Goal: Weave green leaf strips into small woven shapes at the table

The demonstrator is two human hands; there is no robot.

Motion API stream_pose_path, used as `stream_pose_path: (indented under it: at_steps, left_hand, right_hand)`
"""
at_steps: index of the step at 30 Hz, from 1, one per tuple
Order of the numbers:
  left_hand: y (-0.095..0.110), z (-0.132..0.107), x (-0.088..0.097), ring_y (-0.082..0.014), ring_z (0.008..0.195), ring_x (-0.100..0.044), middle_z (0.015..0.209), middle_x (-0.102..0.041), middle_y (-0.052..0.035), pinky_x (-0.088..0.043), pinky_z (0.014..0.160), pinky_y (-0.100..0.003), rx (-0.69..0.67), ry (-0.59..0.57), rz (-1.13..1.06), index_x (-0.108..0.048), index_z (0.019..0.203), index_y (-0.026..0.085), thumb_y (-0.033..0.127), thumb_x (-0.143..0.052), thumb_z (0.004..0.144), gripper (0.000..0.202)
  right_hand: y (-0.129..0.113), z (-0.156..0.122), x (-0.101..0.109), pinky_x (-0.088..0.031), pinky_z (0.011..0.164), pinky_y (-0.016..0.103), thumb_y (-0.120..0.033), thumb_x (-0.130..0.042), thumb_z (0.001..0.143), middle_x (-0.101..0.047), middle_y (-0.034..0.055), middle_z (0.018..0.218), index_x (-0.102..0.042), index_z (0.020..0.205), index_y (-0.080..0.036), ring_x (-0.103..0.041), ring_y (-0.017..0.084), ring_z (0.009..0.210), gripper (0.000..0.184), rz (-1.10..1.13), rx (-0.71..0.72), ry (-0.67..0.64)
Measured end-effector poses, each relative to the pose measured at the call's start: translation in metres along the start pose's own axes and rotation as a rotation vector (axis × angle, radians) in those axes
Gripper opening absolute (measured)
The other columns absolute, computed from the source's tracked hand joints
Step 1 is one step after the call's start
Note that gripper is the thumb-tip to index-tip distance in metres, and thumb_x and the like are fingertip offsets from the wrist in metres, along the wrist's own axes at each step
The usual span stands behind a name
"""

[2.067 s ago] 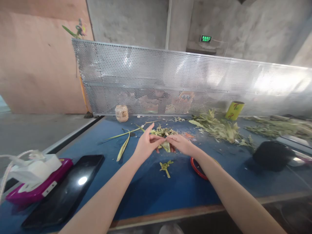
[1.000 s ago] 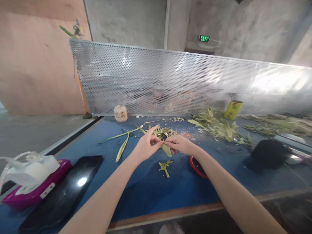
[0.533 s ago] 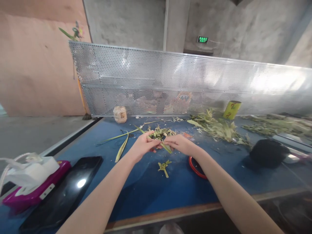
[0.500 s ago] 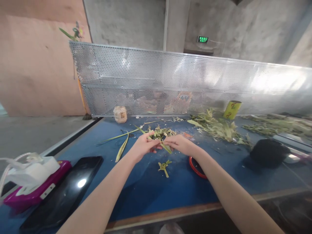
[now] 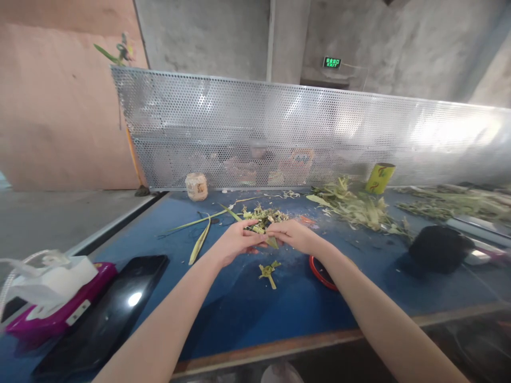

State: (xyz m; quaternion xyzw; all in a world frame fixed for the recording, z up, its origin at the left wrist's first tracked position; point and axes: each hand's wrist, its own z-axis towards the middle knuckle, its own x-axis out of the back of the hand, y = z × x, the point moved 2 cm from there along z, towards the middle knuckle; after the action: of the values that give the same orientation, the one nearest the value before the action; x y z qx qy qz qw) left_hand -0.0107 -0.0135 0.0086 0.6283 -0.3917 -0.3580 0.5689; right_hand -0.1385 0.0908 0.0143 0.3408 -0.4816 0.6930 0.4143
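Left hand and right hand are clamping the leaf strip (left fingers just folded down) beyond the leaf knot.

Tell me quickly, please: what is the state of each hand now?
Left hand: closed, pinching the leaf strip.
Right hand: closed, pinching the same leaf strip.

The left hand has folded its raised fingers down; its fingertips now meet the right hand. The leaf strip between them hung longer before; only a short tip shows now.
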Motion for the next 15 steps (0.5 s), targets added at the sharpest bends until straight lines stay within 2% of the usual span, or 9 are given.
stream_pose_path:
  at_steps: [5,10,13,15]
  left_hand:
    - [0.001,-0.001,0.001,-0.0157,0.067,-0.063,0.078,-0.067,-0.0098,-0.046,0.057,-0.024,-0.068,-0.060,0.077,-0.033,0.126,0.010,0.022,-0.072,0.061,0.077]
    - [0.002,-0.002,-0.001,-0.0165,0.070,-0.063,0.078,-0.067,-0.0091,-0.046,0.058,-0.025,-0.074,-0.122,0.059,-0.031,0.127,0.011,0.022,-0.070,0.063,0.076]
    - [0.002,-0.003,-0.004,-0.0152,0.067,-0.062,0.073,-0.066,-0.0072,-0.046,0.057,-0.025,-0.086,-0.142,0.076,-0.031,0.127,0.010,0.020,-0.069,0.064,0.073]
    - [0.002,-0.003,-0.006,-0.0144,0.066,-0.061,0.073,-0.066,-0.0063,-0.046,0.056,-0.025,-0.118,-0.141,0.086,-0.030,0.127,0.010,0.020,-0.067,0.066,0.072]
  right_hand:
    - [0.000,0.000,-0.002,-0.034,0.059,0.020,-0.026,-0.034,0.088,-0.048,-0.0028,0.056,-0.053,0.073,-0.017,-0.046,0.010,0.055,0.025,0.048,-0.004,-0.009]
    - [-0.001,0.000,-0.002,-0.031,0.055,0.019,-0.024,-0.037,0.084,-0.046,-0.0027,0.060,-0.049,0.067,-0.016,-0.041,0.008,0.056,0.022,0.044,0.004,0.019]
    - [-0.014,0.000,0.002,-0.026,0.048,0.019,-0.022,-0.039,0.080,-0.041,-0.0041,0.053,-0.044,0.060,-0.016,-0.034,0.006,0.049,0.022,-0.059,-0.042,0.013]
    - [-0.032,-0.003,0.008,-0.021,0.045,0.021,-0.020,-0.042,0.077,-0.040,-0.0036,0.049,-0.042,0.055,-0.016,-0.032,0.007,0.045,0.022,-0.236,-0.091,0.056]
